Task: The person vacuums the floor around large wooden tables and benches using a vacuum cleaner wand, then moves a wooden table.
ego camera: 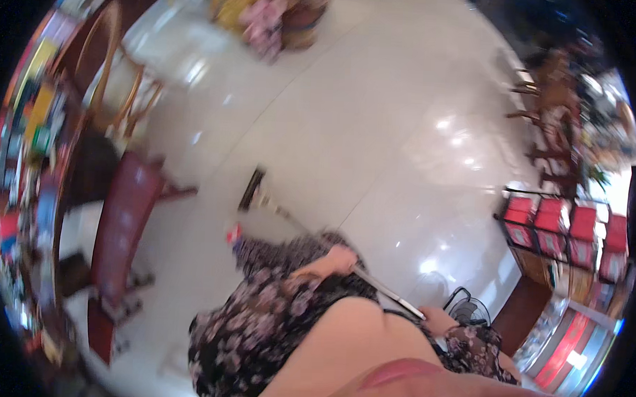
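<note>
A long-handled floor cleaning tool, a mop or squeegee (pixel 251 189), lies with its narrow dark head on the pale glossy floor in front of me. Its pale metal handle (pixel 380 288) slants back to the lower right, towards my body. My left hand (pixel 341 259) is closed around the middle part of the handle. Near the handle's upper end, my right hand (pixel 437 321) grips it; the fingers are partly blurred. Floral dark sleeves cover both arms. A small red and white thing (pixel 234 234) shows beside my dark skirt, too blurred to name.
A dark red padded chair (pixel 128 218) and a wooden chair (pixel 135 95) stand at left beside crowded shelves (pixel 39 120). At right are a black fan (pixel 470 309), a rack of red boxes (pixel 551 225) and wooden furniture (pixel 555 102). Pink and yellow items (pixel 264 21) sit at top.
</note>
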Demonstrator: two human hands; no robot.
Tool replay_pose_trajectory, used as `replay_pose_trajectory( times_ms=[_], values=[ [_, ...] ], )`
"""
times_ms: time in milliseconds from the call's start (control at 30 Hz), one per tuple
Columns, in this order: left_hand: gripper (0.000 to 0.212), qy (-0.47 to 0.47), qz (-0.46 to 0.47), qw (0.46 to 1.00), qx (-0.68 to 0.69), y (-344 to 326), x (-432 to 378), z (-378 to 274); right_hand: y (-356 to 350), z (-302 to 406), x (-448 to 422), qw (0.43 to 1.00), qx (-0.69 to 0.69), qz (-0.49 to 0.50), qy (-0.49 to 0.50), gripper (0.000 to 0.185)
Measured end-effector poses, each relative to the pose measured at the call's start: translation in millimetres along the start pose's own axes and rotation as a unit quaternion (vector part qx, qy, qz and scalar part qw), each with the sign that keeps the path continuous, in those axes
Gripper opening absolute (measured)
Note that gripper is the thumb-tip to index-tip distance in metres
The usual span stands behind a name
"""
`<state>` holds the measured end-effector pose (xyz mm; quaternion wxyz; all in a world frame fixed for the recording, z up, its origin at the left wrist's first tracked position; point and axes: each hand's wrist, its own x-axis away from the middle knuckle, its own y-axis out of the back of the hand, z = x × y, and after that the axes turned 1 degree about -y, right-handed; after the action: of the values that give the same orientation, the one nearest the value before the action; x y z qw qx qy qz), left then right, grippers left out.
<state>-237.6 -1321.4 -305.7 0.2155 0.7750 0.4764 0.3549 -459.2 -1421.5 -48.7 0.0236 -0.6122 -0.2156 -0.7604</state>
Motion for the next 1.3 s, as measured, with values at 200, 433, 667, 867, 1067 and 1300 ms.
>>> replay_pose_trajectory(
  times_ms=[200,433,667,867,1067,1300],
  values=[
    [0.018,0.056,0.028,0.997,-0.041,88,1,26,76,44,0,0.978,-0.116,0.109,0.137,0.024],
    [0.011,0.067,-0.218,0.970,-0.084,324,56,196,243,295,-12,0.831,-0.387,0.331,0.224,0.041],
    [0.020,-0.003,-0.382,0.920,-0.082,546,134,271,310,490,-144,0.861,-0.415,0.176,0.235,0.034],
    [0.022,0.057,-0.590,0.799,0.105,733,207,372,373,596,-174,0.866,-0.394,0.158,0.263,0.024],
    [0.019,-0.002,-0.755,0.645,0.118,926,360,471,487,718,-262,0.883,-0.315,-0.008,0.349,0.013],
    [0.028,-0.112,-0.848,0.487,0.177,1012,428,535,576,941,-370,0.858,-0.346,0.078,0.371,0.013]
  ],
)
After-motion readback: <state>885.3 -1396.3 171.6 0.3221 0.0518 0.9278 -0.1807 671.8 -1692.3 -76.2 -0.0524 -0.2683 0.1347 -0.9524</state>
